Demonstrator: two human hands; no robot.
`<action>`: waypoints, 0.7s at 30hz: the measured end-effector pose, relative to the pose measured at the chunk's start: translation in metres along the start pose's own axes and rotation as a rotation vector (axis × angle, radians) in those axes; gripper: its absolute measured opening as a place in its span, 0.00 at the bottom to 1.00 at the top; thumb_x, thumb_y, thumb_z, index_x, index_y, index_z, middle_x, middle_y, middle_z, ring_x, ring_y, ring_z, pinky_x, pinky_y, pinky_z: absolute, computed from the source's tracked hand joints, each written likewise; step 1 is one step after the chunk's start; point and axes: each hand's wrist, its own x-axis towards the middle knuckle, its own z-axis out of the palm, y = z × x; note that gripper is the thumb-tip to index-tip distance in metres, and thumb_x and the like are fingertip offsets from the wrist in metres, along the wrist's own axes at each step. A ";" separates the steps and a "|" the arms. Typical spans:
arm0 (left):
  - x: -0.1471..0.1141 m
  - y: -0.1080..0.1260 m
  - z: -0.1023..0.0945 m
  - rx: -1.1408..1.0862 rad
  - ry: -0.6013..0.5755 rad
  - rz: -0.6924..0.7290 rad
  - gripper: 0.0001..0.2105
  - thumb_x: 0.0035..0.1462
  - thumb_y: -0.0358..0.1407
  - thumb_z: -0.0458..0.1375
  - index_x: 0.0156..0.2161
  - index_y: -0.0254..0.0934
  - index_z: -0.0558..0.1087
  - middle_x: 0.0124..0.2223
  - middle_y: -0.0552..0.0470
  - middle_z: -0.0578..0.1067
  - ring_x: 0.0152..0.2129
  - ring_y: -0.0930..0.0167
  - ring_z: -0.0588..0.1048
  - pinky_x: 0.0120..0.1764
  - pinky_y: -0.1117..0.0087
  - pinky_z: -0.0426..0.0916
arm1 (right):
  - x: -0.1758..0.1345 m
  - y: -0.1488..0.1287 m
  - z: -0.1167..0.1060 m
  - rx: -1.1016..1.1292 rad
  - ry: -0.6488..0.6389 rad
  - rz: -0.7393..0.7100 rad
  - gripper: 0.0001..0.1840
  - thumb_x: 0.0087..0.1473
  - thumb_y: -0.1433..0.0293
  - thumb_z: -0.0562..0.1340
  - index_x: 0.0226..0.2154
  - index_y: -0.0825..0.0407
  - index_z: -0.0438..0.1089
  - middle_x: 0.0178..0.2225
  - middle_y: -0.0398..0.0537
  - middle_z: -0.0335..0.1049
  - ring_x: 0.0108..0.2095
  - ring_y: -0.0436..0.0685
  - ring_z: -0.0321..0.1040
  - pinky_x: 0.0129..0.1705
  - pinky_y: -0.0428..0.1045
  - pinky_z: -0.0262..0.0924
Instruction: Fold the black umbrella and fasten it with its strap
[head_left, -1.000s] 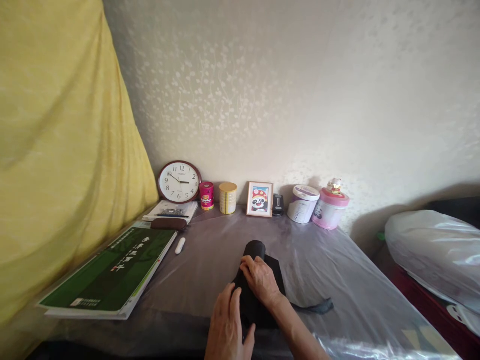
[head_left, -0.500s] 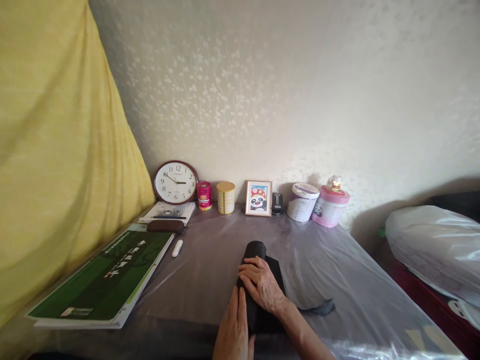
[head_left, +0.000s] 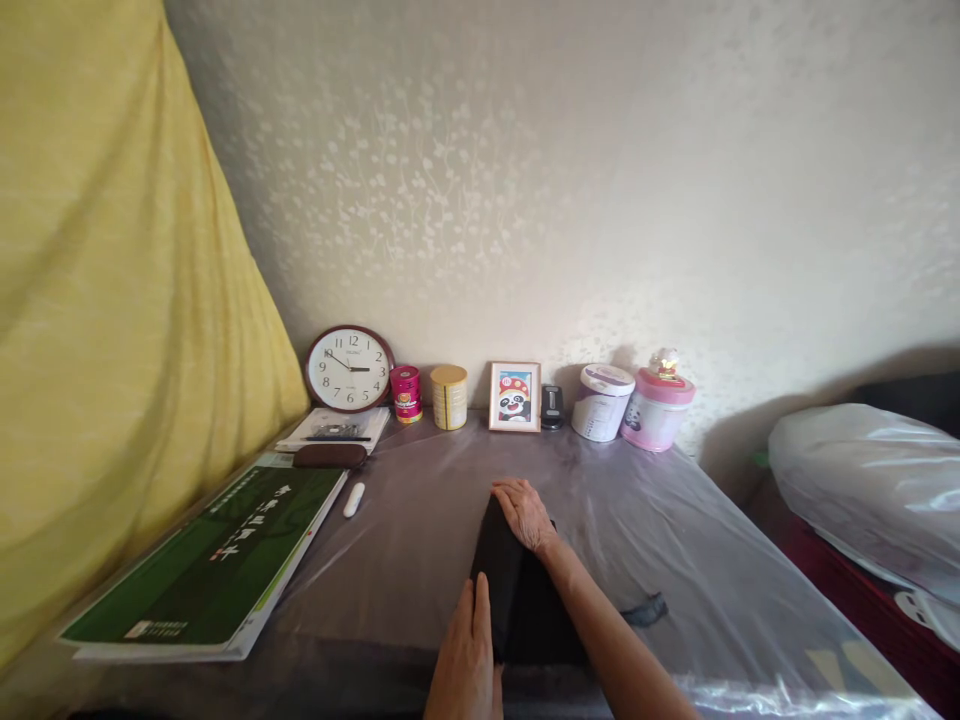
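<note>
A black cloth bundle (head_left: 499, 580), long and partly rolled, lies on the table in front of me. My left hand (head_left: 463, 650) is at its near left side, fingers straight and together along the edge, with the thumb by the near end. Over the far end, my right hand (head_left: 523, 512) is closed, its fingers bent across the top. A flatter part of the black cloth spreads beneath my right forearm, which hides some of it. From there a dark strap (head_left: 646, 610) trails out to the right.
Clear plastic covers the grey table (head_left: 390, 590). To the left are a green book (head_left: 210, 560), a brown case (head_left: 330, 456) and a white oval object (head_left: 354, 500). Along the wall stand a clock (head_left: 349, 368), a panda picture frame (head_left: 514, 397) and several tubs (head_left: 602, 402).
My right hand has slid forward from the middle of the bundle to its far end. The bundle looks broader and flatter. My left hand has stayed nearly in place.
</note>
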 end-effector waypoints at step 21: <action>-0.007 -0.005 0.008 -0.054 0.091 0.078 0.34 0.51 0.22 0.44 0.62 0.28 0.36 0.65 0.38 0.46 0.61 0.65 0.49 0.59 0.64 0.52 | -0.094 0.008 -0.040 0.108 0.117 0.604 0.19 0.49 0.59 0.54 0.36 0.54 0.70 0.22 0.45 0.70 0.27 0.57 0.69 0.29 0.48 0.60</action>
